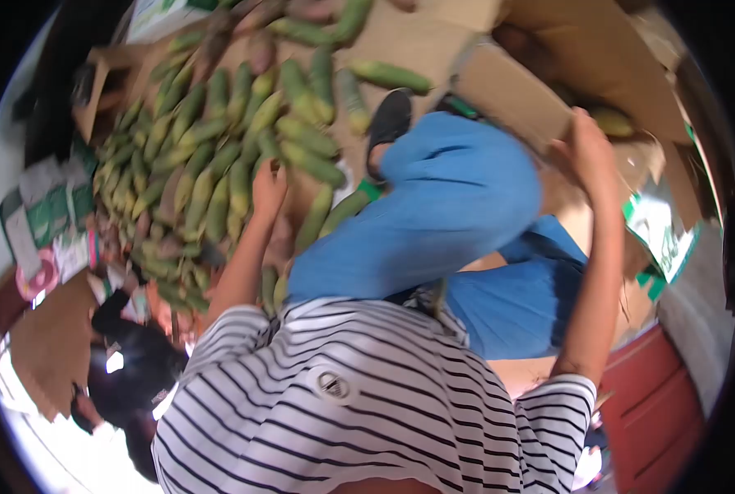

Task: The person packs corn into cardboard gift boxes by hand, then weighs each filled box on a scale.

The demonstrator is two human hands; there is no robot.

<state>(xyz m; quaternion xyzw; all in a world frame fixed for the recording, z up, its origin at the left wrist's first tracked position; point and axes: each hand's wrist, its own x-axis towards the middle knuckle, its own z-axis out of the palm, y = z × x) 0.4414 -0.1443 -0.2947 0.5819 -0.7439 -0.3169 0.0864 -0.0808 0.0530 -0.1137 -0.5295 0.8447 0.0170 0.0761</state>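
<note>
My left hand point(269, 189) is at the right edge of a big heap of long green vegetables with yellowish ends point(219, 177), which look like green radishes. Its fingers are loosely curled, with a small gap at the thumb, and I make out nothing held in it. On the right, my right hand point(591, 156) is at the end of a cardboard box flap point(511, 95), thumb on the near side and fingers along its edge. Behind the flap is an open cardboard box point(623, 49) with a yellow-green vegetable point(611, 122) inside. Motion blurs parts of the view.
My bent leg in blue trousers point(458, 181) lies between heap and box, with a dark shoe point(390, 119) by the vegetables. A white and green packet point(664, 235) is at the right. Another person in black point(133, 358) is at lower left, near green-and-grey packages point(51, 206).
</note>
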